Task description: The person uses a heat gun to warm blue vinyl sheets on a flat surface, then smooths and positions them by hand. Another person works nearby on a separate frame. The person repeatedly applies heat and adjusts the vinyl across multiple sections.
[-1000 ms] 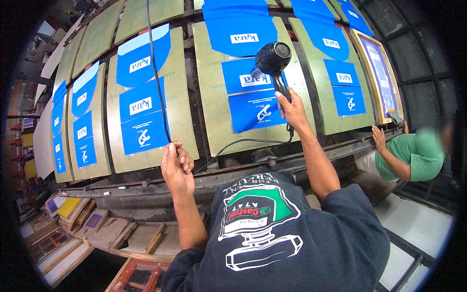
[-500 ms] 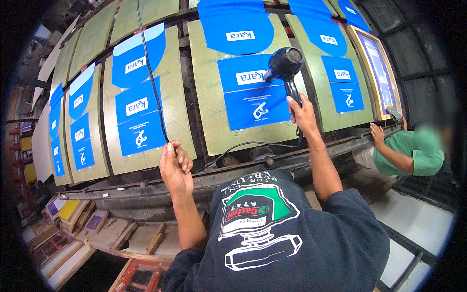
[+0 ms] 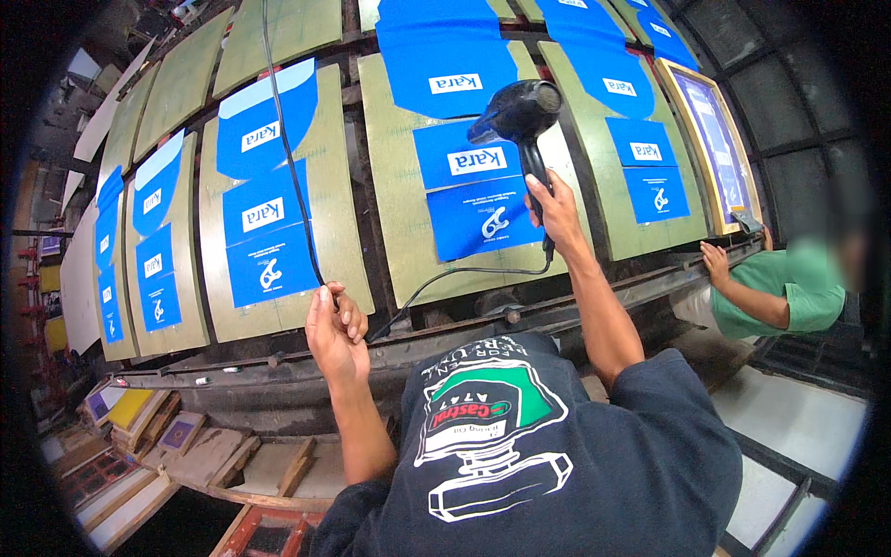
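My right hand (image 3: 554, 209) grips the handle of a black hair dryer (image 3: 520, 111), its nozzle angled left over blue printed pieces (image 3: 473, 227) on an olive-green board (image 3: 399, 251). The dryer hides part of the upper piece. Lower left, my left hand (image 3: 336, 330) has its fingers curled around the black cord (image 3: 295, 176), which hangs across the neighbouring board and loops to the dryer. More boards carry similar blue pieces with white printing, including one to the right (image 3: 647, 195) and narrower-looking ones to the left (image 3: 158, 297).
A wood-framed screen (image 3: 687, 139) lies at the right end. A co-worker in green (image 3: 770, 292) has a hand on the metal rail (image 3: 636, 290) along the boards' near edge. Stacked frames and timber (image 3: 139, 413) sit low at left. A dark grid structure (image 3: 770, 84) stands at upper right.
My right hand and the dryer swung slightly right and down, then came back left and up. My left hand stays on the cord, a little lower in view.
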The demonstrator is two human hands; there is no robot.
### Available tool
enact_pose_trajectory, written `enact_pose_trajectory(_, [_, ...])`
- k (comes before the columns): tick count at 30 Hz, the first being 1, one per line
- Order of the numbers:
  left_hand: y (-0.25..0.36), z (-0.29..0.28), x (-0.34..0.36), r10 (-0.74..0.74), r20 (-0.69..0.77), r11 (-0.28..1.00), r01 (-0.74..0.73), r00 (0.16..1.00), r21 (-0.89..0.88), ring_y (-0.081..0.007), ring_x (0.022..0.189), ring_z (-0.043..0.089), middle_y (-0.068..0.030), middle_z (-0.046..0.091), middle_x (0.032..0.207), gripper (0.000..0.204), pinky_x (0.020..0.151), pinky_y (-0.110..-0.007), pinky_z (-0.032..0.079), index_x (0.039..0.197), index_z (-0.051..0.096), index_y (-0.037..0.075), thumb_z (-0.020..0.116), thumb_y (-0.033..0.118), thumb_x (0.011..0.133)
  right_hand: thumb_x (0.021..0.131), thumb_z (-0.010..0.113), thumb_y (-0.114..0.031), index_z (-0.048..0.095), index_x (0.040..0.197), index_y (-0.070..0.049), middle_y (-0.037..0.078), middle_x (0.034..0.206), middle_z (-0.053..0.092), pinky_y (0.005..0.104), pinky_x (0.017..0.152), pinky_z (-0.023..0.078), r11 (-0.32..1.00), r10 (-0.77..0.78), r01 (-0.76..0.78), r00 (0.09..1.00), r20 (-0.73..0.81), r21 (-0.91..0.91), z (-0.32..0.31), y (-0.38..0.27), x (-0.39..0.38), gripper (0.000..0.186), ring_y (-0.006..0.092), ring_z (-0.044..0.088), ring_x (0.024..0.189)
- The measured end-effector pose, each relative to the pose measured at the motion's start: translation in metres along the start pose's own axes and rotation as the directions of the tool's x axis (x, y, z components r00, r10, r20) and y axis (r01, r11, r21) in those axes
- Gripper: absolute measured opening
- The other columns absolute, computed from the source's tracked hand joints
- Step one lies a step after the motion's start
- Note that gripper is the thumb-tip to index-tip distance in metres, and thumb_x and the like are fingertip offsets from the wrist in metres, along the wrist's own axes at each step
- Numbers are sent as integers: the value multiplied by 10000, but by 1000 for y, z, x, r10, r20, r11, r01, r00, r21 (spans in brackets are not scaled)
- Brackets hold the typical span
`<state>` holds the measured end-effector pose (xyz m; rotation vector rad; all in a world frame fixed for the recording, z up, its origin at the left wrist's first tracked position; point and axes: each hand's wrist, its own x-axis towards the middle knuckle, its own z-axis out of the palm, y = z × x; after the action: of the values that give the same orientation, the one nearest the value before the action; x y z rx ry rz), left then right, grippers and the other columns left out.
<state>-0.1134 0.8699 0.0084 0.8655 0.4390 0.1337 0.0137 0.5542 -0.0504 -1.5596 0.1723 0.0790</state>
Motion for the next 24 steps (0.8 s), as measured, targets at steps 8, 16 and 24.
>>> enact_pose_trajectory(8, [8, 2, -17, 4, 56, 1000, -5, 998, 20, -41, 450, 305, 18, 407, 614, 218, 403, -192, 247, 979, 546, 30, 444, 220, 1011, 950, 552, -250, 515, 1074, -39, 1, 671, 515, 205, 391, 345, 999, -39, 43, 985, -169, 22, -37, -57, -106, 247, 59, 444, 468])
enact_pose_trajectory(16, [5, 10, -18, -66, 174, 996, 54, 983, 75, -38, 451, 290, 25, 369, 626, 195, 393, -193, 234, 989, 527, 53, 434, 222, 1011, 937, 575, -279, 521, 1026, -30, 4, 672, 510, 219, 394, 350, 974, 224, -226, 972, -76, -28, -40, 0, -144, 270, 67, 436, 456])
enact_pose_trajectory(24, [15, 10, -14, -30, 144, 997, 18, 989, 78, -35, 450, 279, 26, 378, 620, 164, 396, -195, 234, 970, 525, 64, 445, 203, 1006, 923, 593, -255, 536, 1045, -30, -15, 648, 498, 222, 392, 368, 963, 269, -267, 958, -96, 32, -33, 7, -153, 261, 65, 450, 454])
